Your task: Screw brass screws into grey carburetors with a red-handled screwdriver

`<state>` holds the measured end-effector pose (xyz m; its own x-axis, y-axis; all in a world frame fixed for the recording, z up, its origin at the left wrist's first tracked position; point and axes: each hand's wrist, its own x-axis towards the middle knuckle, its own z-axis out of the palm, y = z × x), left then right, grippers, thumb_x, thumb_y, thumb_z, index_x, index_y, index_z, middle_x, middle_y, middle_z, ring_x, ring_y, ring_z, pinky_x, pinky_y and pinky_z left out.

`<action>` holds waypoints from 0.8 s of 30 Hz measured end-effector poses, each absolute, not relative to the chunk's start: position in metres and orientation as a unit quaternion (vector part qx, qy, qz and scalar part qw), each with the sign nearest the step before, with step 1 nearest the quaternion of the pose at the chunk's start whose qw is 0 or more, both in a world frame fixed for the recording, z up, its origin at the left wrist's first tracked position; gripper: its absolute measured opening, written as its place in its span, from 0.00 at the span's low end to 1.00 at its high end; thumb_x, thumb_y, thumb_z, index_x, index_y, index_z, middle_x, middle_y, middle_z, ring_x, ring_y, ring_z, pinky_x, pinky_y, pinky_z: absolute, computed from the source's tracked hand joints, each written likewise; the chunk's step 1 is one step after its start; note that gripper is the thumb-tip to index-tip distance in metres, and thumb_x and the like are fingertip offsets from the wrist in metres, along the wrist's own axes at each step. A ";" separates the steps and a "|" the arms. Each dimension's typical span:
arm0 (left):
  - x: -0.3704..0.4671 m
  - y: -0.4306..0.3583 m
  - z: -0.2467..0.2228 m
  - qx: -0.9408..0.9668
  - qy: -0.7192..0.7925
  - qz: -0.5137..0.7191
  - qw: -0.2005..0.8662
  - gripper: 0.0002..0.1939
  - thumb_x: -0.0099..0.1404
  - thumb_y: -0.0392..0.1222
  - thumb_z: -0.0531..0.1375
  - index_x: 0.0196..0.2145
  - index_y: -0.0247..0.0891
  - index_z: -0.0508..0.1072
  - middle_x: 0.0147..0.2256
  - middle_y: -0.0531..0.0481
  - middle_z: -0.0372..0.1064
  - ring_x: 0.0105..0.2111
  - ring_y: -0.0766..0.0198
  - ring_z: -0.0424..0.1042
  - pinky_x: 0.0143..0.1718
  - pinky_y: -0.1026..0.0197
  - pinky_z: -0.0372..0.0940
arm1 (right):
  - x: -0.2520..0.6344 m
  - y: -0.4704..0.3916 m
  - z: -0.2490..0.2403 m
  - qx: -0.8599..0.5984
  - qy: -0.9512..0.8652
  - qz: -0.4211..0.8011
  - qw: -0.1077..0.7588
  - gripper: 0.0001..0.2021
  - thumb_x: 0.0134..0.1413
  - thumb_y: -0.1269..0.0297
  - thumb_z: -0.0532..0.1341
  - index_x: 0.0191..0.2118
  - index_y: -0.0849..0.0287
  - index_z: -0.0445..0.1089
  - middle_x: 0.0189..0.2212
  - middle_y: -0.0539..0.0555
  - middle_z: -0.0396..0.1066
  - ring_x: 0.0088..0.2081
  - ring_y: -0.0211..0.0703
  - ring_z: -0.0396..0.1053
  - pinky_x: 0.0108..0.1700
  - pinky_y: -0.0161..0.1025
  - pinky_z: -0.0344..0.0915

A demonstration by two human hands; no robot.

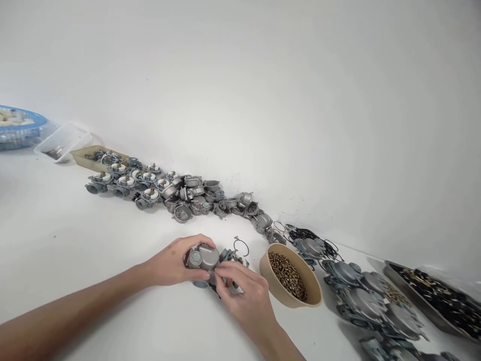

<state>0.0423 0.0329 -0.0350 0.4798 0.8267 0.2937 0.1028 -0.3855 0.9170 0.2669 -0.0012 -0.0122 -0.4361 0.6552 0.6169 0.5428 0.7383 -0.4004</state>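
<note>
A grey metal carburetor (207, 257) with a rounded bowl facing up is gripped by my left hand (176, 261), its thumb along the near side and fingers over the far side. My right hand (242, 287) is closed in a pinch at the bowl's right edge; whatever lies between its fingertips is too small or hidden to make out. Just behind those fingers sits another carburetor body (231, 256), partly covered by the hand. A thin black O-ring (241, 246) lies beyond it on the white table (124, 321).
A tan bowl of brass-coloured screws (287, 276) stands right of my right hand. Assembled carburetors (370, 301) and a metal tray of dark parts (436, 296) are farther right. Metal bowl covers (193, 193), bodies with white floats (126, 181) and containers (65, 143) line the wall.
</note>
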 end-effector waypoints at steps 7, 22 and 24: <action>0.042 0.034 -0.036 0.746 0.311 0.399 0.433 0.24 0.62 0.41 0.70 0.54 0.46 0.71 0.49 0.52 0.74 0.46 0.56 0.74 0.48 0.58 0.67 | 0.281 -0.011 0.010 -0.350 -0.878 0.025 0.324 0.11 0.67 0.70 0.59 0.49 0.57 0.77 0.38 0.57 0.79 0.32 0.41 0.76 0.35 0.37 0.75; 0.045 0.029 -0.034 0.785 0.356 0.376 0.341 0.37 0.52 0.43 0.76 0.58 0.49 0.69 0.57 0.48 0.72 0.56 0.46 0.70 0.59 0.48 0.64 | 0.334 -0.037 0.037 -0.481 -0.867 0.033 0.121 0.05 0.63 0.64 0.62 0.38 0.53 0.77 0.30 0.51 0.78 0.28 0.42 0.75 0.30 0.36 0.73; 0.044 0.028 -0.034 0.775 0.357 0.368 0.369 0.36 0.53 0.43 0.75 0.58 0.50 0.69 0.58 0.49 0.71 0.57 0.47 0.70 0.60 0.48 0.63 | 0.342 -0.034 0.069 -0.432 -0.889 0.038 0.147 0.06 0.65 0.63 0.62 0.42 0.52 0.78 0.32 0.52 0.80 0.28 0.42 0.76 0.29 0.35 0.74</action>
